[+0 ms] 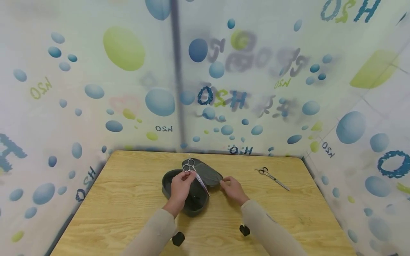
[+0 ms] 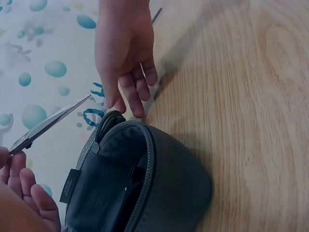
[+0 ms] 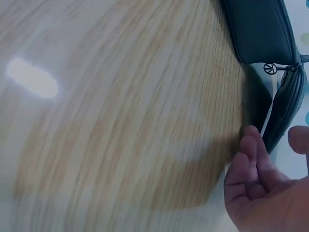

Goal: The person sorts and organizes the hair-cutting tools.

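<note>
My left hand (image 1: 180,188) pinches a pair of silver hairdressing scissors (image 1: 201,180) by the handle area, above an open dark zip case (image 1: 191,212). In the left wrist view the blades of the scissors (image 2: 53,118) point up and to the right. The case's dark inside pocket (image 2: 99,188) shows there, with the zip undone. Folded back to the far side lies the case lid (image 1: 206,174). My right hand (image 1: 234,190) holds the lid's right edge between thumb and fingers; in the right wrist view the lid (image 3: 285,104) runs down to the fingertips.
A second pair of scissors (image 1: 275,179) lies on the wooden table (image 1: 128,199), right of the case. Behind the table stands a wall (image 1: 272,89) printed with bubbles. Small black blocks (image 1: 178,238) show beside the forearms.
</note>
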The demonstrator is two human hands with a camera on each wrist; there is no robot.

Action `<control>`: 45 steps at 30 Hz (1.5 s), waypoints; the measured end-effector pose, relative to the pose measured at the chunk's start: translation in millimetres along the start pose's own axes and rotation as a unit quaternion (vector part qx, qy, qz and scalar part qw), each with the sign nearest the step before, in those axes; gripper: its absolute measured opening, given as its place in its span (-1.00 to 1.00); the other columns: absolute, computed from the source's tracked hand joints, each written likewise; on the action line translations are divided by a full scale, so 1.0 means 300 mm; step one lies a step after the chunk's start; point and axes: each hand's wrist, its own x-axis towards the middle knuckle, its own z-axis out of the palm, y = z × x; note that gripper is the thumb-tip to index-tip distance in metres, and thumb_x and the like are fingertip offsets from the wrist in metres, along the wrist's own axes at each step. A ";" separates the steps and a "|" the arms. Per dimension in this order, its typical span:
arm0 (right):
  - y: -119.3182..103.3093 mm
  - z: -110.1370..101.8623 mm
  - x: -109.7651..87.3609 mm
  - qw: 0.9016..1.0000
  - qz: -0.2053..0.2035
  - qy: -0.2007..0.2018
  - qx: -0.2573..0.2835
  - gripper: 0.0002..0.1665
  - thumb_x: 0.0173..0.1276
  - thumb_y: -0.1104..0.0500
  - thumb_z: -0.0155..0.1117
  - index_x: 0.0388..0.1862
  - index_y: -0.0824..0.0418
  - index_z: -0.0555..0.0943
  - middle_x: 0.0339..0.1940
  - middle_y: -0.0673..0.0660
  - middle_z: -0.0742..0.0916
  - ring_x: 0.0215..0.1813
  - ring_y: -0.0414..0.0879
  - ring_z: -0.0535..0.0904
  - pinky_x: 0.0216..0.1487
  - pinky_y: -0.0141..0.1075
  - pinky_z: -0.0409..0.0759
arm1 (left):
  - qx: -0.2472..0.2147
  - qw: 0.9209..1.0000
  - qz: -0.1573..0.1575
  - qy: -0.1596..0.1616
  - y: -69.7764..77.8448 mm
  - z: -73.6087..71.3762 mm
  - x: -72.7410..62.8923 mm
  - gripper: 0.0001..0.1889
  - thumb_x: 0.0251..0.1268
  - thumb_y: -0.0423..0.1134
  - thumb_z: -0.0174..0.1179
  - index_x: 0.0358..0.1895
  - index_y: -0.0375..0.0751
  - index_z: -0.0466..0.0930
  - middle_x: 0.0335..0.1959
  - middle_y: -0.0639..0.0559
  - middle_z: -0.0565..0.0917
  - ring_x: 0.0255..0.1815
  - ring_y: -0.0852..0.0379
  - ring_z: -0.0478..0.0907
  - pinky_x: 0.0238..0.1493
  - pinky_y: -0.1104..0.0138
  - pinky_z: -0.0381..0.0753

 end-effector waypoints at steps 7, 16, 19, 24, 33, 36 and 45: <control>-0.014 0.027 0.027 0.999 0.033 0.029 0.025 -0.49 0.52 0.05 0.04 0.21 0.44 0.40 -0.11 0.29 0.70 -0.20 -0.06 0.63 -0.08 -0.19 0.57 | 0.001 1.000 -0.003 0.005 -0.003 -0.012 -0.001 -0.72 0.27 -0.10 0.30 -0.15 -0.25 0.73 -0.26 -0.03 0.74 -0.28 0.26 0.57 -0.15 0.37 0.52; -0.021 0.037 0.057 0.996 0.054 0.047 0.056 -0.50 0.52 0.09 0.05 0.23 0.45 0.41 -0.10 0.31 0.69 -0.29 -0.03 0.66 -0.24 -0.30 0.56 | -0.002 1.000 -0.008 0.008 -0.004 -0.027 -0.002 -0.71 0.26 -0.10 0.30 -0.14 -0.27 0.72 -0.28 -0.03 0.74 -0.27 0.23 0.57 -0.15 0.37 0.53; -0.018 0.036 0.070 0.993 0.066 0.047 0.085 -0.50 0.50 0.12 0.08 0.25 0.44 0.42 -0.09 0.33 0.69 -0.28 -0.01 0.64 -0.28 -0.31 0.55 | -0.010 1.000 -0.008 0.008 -0.007 -0.033 0.001 -0.72 0.25 -0.11 0.31 -0.14 -0.28 0.72 -0.28 -0.04 0.74 -0.30 0.26 0.56 -0.17 0.40 0.52; -0.009 0.019 0.086 0.984 0.085 0.019 0.157 -0.46 0.49 0.15 0.10 0.32 0.44 0.38 -0.08 0.26 0.66 -0.24 -0.11 0.55 -0.25 -0.32 0.52 | -0.023 1.000 -0.013 0.010 -0.008 -0.042 0.008 -0.71 0.25 -0.13 0.31 -0.13 -0.30 0.71 -0.28 -0.05 0.74 -0.26 0.16 0.62 -0.12 0.32 0.58; -0.002 -0.027 0.074 0.967 0.074 -0.061 0.236 -0.50 0.42 0.26 0.02 0.29 0.44 0.38 -0.36 0.04 0.49 -0.50 -0.19 0.33 -0.39 -0.30 0.40 | -0.032 0.999 -0.024 0.001 -0.011 -0.059 0.022 -0.70 0.27 -0.11 0.30 -0.11 -0.28 0.70 -0.28 -0.01 0.72 -0.11 -0.10 0.65 -0.09 0.20 0.58; -0.003 -0.043 0.062 0.968 0.067 -0.073 0.232 -0.61 0.43 0.25 -0.01 0.17 0.40 0.44 -0.36 0.03 0.48 -0.48 -0.19 0.31 -0.36 -0.29 0.39 | -0.024 0.999 -0.031 -0.004 -0.010 -0.064 0.026 -0.69 0.27 -0.07 0.30 -0.10 -0.25 0.69 -0.26 -0.01 0.72 -0.11 -0.07 0.64 -0.17 0.32 0.53; -0.008 -0.070 0.051 0.981 0.034 -0.055 0.181 -0.53 0.55 0.02 0.02 0.24 0.30 0.47 -0.43 0.03 0.51 -0.42 -0.09 0.35 -0.31 -0.22 0.40 | -0.031 0.999 -0.022 -0.011 -0.009 -0.054 0.034 -0.70 0.27 -0.12 0.30 -0.13 -0.31 0.69 -0.34 0.05 0.71 -0.21 0.01 0.63 -0.23 0.35 0.50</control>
